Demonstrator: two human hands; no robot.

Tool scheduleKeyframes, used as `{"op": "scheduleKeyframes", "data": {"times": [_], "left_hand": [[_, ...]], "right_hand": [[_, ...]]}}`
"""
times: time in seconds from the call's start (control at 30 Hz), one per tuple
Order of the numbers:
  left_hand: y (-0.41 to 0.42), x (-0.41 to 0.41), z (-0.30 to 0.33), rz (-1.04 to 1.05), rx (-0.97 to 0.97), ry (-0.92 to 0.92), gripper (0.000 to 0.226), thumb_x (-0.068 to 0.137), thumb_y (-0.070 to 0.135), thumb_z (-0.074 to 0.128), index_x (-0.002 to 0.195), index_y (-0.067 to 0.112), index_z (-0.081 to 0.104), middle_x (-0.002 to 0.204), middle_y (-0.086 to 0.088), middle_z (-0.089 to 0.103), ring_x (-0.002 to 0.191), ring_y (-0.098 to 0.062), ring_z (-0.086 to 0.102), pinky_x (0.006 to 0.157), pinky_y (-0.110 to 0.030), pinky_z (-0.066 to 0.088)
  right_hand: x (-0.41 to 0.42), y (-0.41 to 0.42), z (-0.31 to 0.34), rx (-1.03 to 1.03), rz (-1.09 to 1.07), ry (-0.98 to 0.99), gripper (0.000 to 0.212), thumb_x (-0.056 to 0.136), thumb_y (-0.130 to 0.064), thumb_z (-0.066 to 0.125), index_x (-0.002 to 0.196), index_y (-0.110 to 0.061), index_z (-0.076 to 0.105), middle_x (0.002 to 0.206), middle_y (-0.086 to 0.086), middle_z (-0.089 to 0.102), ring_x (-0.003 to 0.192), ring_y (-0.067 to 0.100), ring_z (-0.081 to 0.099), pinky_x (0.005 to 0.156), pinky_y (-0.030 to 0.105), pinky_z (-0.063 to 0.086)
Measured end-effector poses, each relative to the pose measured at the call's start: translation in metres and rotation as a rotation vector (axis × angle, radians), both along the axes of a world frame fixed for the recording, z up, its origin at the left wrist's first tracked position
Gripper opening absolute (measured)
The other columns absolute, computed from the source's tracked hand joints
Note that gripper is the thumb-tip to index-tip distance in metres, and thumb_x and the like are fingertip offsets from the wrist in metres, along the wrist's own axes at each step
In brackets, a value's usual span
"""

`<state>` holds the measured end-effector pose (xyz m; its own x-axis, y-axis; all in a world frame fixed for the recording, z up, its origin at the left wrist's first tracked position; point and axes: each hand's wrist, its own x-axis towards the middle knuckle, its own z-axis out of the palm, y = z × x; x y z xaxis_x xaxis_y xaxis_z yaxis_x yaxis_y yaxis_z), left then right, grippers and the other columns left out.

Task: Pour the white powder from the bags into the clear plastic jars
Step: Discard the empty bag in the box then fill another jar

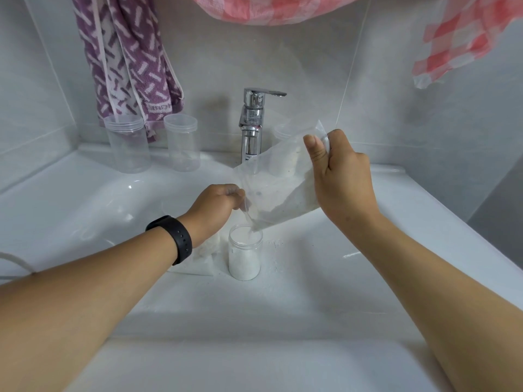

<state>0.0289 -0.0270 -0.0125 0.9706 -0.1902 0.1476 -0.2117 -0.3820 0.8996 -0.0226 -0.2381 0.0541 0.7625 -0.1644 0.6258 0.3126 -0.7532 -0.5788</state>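
right hand up high, thumb and curled fingers pinching the raised corner of the bag. left hand lower, fingers curled, pinching the bag's lower edge near its mouth; black band on that wrist. bag held between both hands, tilted, long axis running from upper right down to lower left, low corner pointing into the open jar. powder gathered along the bag's lower side, a thin stream dropping from the corner into the jar. jar upright in the sink, under the left hand and near the basin's middle, filled with white most of the way up. second bag lying flat just left of the jar, partly hidden by the left wrist. spilled specks scattered on the basin to the jar's right. tap behind the bag, at the back of the sink. two empty jars upright on the back ledge to the tap's left, side by side and apart. another jar behind the bag, right of the tap, blurred through the plastic, white inside. purple towel hanging on the wall above the empty jars. pink checked cloth hanging along the top edge and at upper right.
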Motion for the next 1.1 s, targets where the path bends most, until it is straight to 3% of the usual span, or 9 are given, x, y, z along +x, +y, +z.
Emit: {"op": "scheduleKeyframes", "data": {"times": [0.17, 0.3, 0.53, 0.77, 0.87, 1.1], "left_hand": [[-0.0023, -0.001, 0.0012, 0.011, 0.004, 0.008, 0.033, 0.103, 0.018, 0.05, 0.089, -0.005, 0.07, 0.08, 0.013, 0.069, 0.085, -0.012, 0.057, 0.078, -0.02, 0.04], [-0.0012, -0.0011, 0.0007, 0.015, 0.005, 0.007, 0.035, 0.104, 0.019, 0.05, 0.075, 0.007, 0.067, 0.072, 0.015, 0.067, 0.08, -0.01, 0.055, 0.076, -0.021, 0.04], [-0.0002, -0.0003, -0.0011, 0.006, 0.007, 0.0, 0.037, 0.104, 0.02, 0.05, 0.071, 0.011, 0.064, 0.084, -0.001, 0.065, 0.084, -0.015, 0.055, 0.081, -0.026, 0.041], [-0.0007, 0.0008, -0.0024, 0.0, 0.005, 0.018, 0.034, 0.103, 0.019, 0.051, 0.084, -0.003, 0.068, 0.082, 0.0, 0.064, 0.083, -0.014, 0.055, 0.08, -0.025, 0.041], [-0.001, 0.0008, -0.0017, 0.0, 0.002, 0.019, 0.032, 0.103, 0.017, 0.05, 0.08, 0.001, 0.067, 0.082, 0.0, 0.064, 0.082, -0.014, 0.054, 0.079, -0.025, 0.041], [-0.0002, 0.0027, -0.002, -0.01, -0.008, 0.017, 0.035, 0.103, 0.018, 0.05, 0.091, -0.008, 0.069, 0.084, 0.001, 0.066, 0.086, -0.014, 0.056, 0.079, -0.024, 0.041]], "right_hand": [[0.001, -0.0004, -0.0012, 0.011, 0.016, 0.001, 0.048, 0.103, -0.059, 0.038, 0.089, -0.013, 0.037, 0.06, -0.001, 0.036, 0.058, 0.021, 0.033, 0.051, 0.035, 0.022], [0.0014, 0.0, -0.0008, 0.006, 0.019, -0.003, 0.047, 0.103, -0.058, 0.039, 0.088, -0.013, 0.035, 0.059, -0.001, 0.035, 0.058, 0.021, 0.032, 0.051, 0.034, 0.02], [0.0003, 0.0008, -0.0014, -0.01, 0.013, 0.003, 0.047, 0.103, -0.06, 0.038, 0.088, -0.015, 0.035, 0.061, 0.0, 0.037, 0.059, 0.022, 0.034, 0.051, 0.035, 0.021], [-0.002, 0.0023, -0.001, -0.018, 0.02, -0.004, 0.048, 0.101, -0.062, 0.041, 0.088, -0.015, 0.036, 0.059, -0.002, 0.035, 0.057, 0.02, 0.034, 0.051, 0.035, 0.022], [-0.0023, 0.0027, -0.0003, -0.014, 0.024, -0.009, 0.048, 0.101, -0.061, 0.04, 0.088, -0.015, 0.036, 0.059, -0.002, 0.034, 0.057, 0.02, 0.033, 0.051, 0.034, 0.021], [-0.0028, 0.0039, -0.0003, -0.003, 0.028, -0.017, 0.047, 0.103, -0.058, 0.04, 0.086, -0.015, 0.034, 0.058, -0.003, 0.033, 0.057, 0.02, 0.031, 0.051, 0.034, 0.02]]}}
